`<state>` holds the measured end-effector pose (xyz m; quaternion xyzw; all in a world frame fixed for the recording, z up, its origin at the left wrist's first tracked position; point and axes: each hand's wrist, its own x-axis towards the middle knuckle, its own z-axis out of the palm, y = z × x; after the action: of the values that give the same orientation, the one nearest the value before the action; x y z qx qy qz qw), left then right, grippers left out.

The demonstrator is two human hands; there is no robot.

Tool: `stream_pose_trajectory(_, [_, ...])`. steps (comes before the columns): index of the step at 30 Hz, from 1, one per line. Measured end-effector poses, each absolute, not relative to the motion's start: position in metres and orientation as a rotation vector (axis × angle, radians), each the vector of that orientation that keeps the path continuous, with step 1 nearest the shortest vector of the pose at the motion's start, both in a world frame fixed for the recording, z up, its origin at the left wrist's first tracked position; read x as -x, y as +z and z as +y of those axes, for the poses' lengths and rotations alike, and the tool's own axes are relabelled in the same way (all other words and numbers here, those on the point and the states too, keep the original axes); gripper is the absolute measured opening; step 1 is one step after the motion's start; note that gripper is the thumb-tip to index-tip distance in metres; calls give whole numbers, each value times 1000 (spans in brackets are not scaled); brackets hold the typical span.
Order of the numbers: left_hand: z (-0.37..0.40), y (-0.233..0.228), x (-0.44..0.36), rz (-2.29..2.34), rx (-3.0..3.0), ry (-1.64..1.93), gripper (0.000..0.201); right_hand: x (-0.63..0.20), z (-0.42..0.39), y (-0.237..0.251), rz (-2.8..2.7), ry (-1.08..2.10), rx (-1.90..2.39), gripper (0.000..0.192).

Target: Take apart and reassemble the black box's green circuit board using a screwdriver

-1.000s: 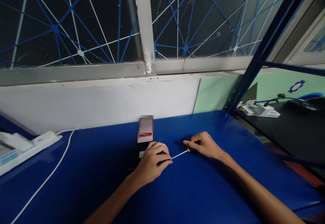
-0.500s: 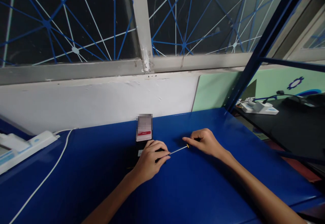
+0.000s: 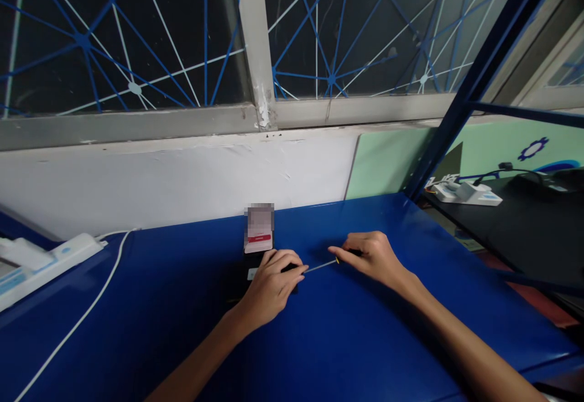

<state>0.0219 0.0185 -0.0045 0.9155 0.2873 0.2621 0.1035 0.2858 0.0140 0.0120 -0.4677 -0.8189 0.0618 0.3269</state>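
Table [image 3: 347,341]: blue, glossy, set against a white wall [image 3: 182,183] beneath patterned windows [image 3: 150,31], beyond both hands.

Right hand [image 3: 374,253]: curled round the handle of a screwdriver [image 3: 320,266], thumb extended toward the left hand; handle mostly hidden by the fingers, yellow collar just beside them.

Screwdriver: one, thin metal shaft, spanning the gap between the hands, its far end at the left fingertips.

Left hand [image 3: 274,286]: curled over a dark object [image 3: 238,275], thumb and forefinger close together at the shaft's end; what they grip cannot be told.

Card-like panel [image 3: 259,239]: one, pale, red band, partly blurred, upright just beyond the left hand.

Power strip [image 3: 50,271]: white, well left of the left hand; white cable [image 3: 98,298] between.
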Motion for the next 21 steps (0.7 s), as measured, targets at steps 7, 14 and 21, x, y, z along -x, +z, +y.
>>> stream_pose_trajectory(7, [21, 2, -11, 993, -2750, 550, 74, -286, 17, 11, -2115, 241, 1271, 47])
stream_pose_trajectory(14, [27, -2, -6, 1028, -2752, 590, 73, -286, 22, 5, -2065, 328, 1319, 49])
stream_pose_trajectory(21, [29, 7, -6, 1038, -2683, 867, 70, -283, 16, 13, -1979, 330, 1270, 51])
